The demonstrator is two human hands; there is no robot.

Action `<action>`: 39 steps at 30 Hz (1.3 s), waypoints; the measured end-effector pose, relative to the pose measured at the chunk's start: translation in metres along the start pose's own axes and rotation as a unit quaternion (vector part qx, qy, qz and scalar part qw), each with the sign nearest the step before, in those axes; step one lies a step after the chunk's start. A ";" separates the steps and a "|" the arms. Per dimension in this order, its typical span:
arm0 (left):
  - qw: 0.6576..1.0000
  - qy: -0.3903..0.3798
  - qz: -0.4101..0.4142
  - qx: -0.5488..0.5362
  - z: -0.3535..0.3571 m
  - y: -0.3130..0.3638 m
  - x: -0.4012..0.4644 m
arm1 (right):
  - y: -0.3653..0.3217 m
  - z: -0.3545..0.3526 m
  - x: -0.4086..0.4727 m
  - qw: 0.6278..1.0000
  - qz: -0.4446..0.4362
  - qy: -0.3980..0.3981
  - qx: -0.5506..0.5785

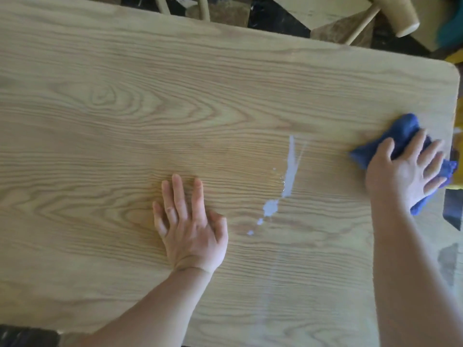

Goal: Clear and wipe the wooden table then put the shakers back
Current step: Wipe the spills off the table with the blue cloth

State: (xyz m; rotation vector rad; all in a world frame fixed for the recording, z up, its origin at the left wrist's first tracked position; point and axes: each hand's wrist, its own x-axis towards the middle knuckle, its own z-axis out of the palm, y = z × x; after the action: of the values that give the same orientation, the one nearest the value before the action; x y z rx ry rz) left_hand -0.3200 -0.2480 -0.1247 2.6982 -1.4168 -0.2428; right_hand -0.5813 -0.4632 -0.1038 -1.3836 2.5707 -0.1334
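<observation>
Fingers [423,156] over half-hidden blue cloth [400,131]

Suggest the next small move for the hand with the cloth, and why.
Probably sweep the right hand and its blue cloth leftward across the wooden table into the whitish wet streak. The cloth sits near the table's right edge, the streak is unwiped, and the left hand rests flat beside it, clear of that path.
</observation>
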 end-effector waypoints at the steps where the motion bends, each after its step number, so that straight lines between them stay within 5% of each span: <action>1: 1.000 -0.002 0.001 0.000 0.000 0.000 0.000 | -0.007 0.003 -0.005 0.999 0.043 0.008 0.004; 3: 1.000 -0.001 0.004 0.000 0.001 -0.001 -0.001 | -0.032 0.013 -0.011 0.995 0.096 0.018 0.017; 6: 1.000 0.001 0.006 0.001 0.001 -0.001 0.000 | -0.086 0.030 -0.030 0.998 0.064 0.019 0.013; 10: 1.000 -0.003 0.003 -0.001 -0.004 0.002 -0.001 | -0.171 0.058 -0.108 0.992 -0.121 -0.025 0.019; 14: 0.999 0.032 -0.002 -0.030 -0.009 0.007 0.003 | -0.224 0.080 -0.190 0.935 -0.342 -0.085 0.033; 20: 1.000 0.007 -0.007 -0.010 -0.005 0.004 -0.001 | -0.201 0.074 -0.165 0.895 -0.431 -0.108 0.041; 25: 1.000 0.009 0.001 -0.014 -0.003 0.002 -0.001 | -0.110 0.039 -0.088 0.940 -0.336 -0.054 0.001; 32: 1.000 0.016 0.007 -0.017 0.000 -0.001 -0.002 | 0.056 -0.006 -0.047 0.997 -0.080 -0.007 -0.017; 39: 1.000 0.016 0.007 -0.010 0.002 0.000 -0.002 | 0.001 0.015 -0.065 0.999 0.035 0.022 -0.007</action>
State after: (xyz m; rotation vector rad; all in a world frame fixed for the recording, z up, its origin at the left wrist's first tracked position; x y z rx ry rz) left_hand -0.3210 -0.2462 -0.1266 2.6637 -1.4178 -0.2114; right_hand -0.5437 -0.4078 -0.1085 -1.3063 2.6578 -0.1366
